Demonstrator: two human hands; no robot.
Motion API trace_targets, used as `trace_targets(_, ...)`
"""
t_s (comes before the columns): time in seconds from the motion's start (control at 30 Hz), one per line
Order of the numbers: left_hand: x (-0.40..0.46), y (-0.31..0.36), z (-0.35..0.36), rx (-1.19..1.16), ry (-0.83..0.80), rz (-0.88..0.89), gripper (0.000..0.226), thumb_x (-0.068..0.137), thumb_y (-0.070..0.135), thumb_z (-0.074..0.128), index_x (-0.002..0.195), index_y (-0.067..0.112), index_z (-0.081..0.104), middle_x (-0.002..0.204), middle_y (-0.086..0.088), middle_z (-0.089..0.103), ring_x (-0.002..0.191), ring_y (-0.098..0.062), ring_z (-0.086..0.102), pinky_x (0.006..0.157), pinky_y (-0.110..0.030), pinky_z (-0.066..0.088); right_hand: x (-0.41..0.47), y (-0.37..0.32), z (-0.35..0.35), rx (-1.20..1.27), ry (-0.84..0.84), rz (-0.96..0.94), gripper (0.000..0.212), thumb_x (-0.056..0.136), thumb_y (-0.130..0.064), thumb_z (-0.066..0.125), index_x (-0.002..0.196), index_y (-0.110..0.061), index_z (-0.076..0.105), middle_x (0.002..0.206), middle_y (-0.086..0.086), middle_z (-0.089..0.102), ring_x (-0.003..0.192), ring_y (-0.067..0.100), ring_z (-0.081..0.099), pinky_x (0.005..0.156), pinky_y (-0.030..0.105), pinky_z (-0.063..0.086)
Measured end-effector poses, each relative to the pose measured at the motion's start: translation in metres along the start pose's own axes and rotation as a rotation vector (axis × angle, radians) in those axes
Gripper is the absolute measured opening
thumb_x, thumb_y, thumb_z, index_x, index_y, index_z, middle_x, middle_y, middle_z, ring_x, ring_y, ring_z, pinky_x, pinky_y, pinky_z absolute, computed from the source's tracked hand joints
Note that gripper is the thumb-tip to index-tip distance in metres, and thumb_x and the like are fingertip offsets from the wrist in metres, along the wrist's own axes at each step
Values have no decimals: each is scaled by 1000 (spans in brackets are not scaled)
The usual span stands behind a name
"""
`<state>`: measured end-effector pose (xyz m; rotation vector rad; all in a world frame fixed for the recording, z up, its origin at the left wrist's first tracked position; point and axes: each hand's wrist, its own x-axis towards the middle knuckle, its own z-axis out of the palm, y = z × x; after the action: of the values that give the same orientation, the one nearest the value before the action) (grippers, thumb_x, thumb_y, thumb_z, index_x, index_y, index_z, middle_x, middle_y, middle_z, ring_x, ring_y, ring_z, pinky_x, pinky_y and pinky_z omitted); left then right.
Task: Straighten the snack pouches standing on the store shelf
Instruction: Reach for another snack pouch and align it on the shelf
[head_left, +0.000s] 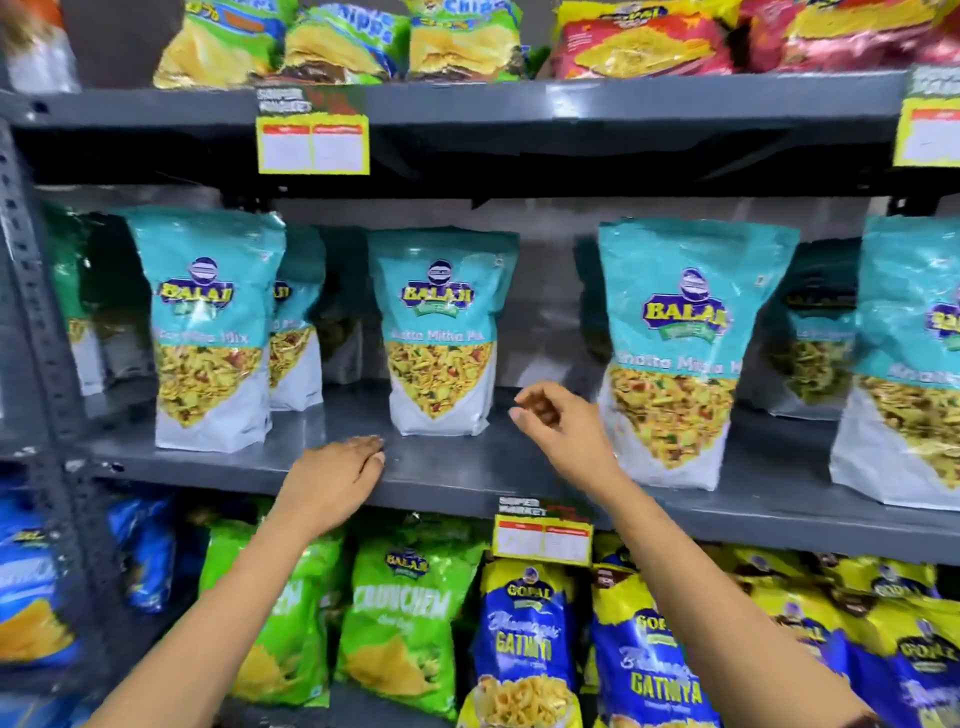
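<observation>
Several teal and white snack pouches stand on the grey middle shelf (447, 470). One pouch (208, 332) stands at the left, a middle pouch (441, 332) is set further back, a larger-looking one (675, 358) stands to the right, and another (904, 364) is cut off by the right edge. More pouches stand behind them in shadow. My left hand (337, 475) rests palm down on the shelf's front, just left of the middle pouch, holding nothing. My right hand (558, 423) hovers between the middle and right pouches, fingers loosely curled, touching neither.
Green and red chip bags lie on the upper shelf (467, 101). Green bags (410, 618) and blue-yellow bags (524, 639) fill the shelf below. Yellow price tags (313, 144) (543, 538) hang from shelf edges. A grey perforated upright (36, 322) stands at left.
</observation>
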<state>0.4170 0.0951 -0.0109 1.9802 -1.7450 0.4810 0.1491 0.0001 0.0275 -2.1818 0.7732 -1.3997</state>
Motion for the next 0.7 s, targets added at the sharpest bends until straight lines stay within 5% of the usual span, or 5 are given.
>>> trace_targets(0.17,-8,-25,1,12,115,35,54,87,32,27,104,9,73,107,-9,74,100,-23,69,82,-35,57,59,31,43,45,-205,372,71,79,-29,80,135,-14,40,116,8,55,103,20,56,79,25,45)
trace_targets(0.3,-7,-49,-5,51,118,-3,48,82,29,33,89,12,77,92,-5,78,82,-20,74,63,-29,59,80,54,51,159,-346,472,102,66,-21,89,146,-15,25,140,4,52,128,22,49,107,39,42)
trace_targets(0.4,-7,-56,-4,59,126,-5,48,80,27,34,87,9,78,90,-7,78,80,-21,74,64,-30,59,87,59,55,243,-338,485,98,65,-8,87,145,-12,31,139,6,55,128,23,52,107,41,43)
trace_targets(0.57,-5,-55,1,27,147,-14,50,79,25,32,89,6,77,92,-10,77,85,-22,74,74,-34,59,91,51,66,400,-349,456,76,71,7,78,132,-22,44,127,-5,62,114,10,60,81,21,55)
trace_targets(0.7,-6,-54,3,17,159,-36,50,79,25,32,90,7,77,93,-8,77,88,-19,73,78,-34,58,92,48,71,361,-349,470,88,59,-3,87,135,-21,45,127,-2,64,116,14,61,92,25,52)
